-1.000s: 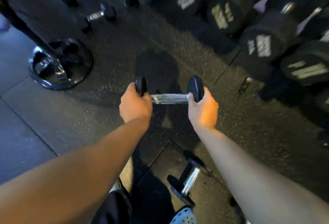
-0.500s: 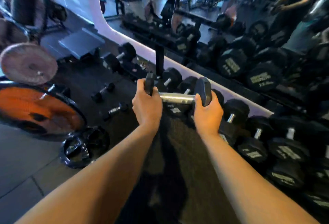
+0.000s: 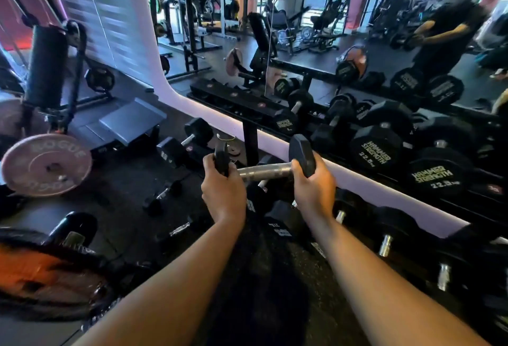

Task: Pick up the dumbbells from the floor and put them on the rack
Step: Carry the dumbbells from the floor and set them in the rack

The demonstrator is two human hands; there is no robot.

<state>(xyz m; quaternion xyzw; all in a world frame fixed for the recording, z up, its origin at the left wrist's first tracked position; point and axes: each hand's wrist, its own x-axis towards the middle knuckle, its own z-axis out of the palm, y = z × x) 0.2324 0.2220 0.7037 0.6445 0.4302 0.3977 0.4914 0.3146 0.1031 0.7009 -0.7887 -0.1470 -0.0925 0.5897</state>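
Note:
I hold a small black dumbbell [image 3: 265, 171] with a steel handle level in front of me, in the air. My left hand [image 3: 223, 194] grips its left head and my right hand [image 3: 313, 190] grips its right head. It hovers above the low end of the dumbbell rack [image 3: 248, 106], whose upper shelf has bare slots at its left end. Large black dumbbells [image 3: 378, 146] fill the rack to the right. Two small dumbbells, one [image 3: 163, 194] nearer the rack and another [image 3: 181, 229] closer to me, lie on the floor to the left.
A pale weight plate [image 3: 45, 164] on a bar and an orange plate [image 3: 41, 271] crowd the left side. A mirror behind the rack reflects the gym and a person. A grey step platform [image 3: 132, 120] sits on the floor beyond the loose dumbbells.
My view rose from the floor to the rack. Both hands lifted the dumbbell from near the floor to rack height and carried it closer to the shelves.

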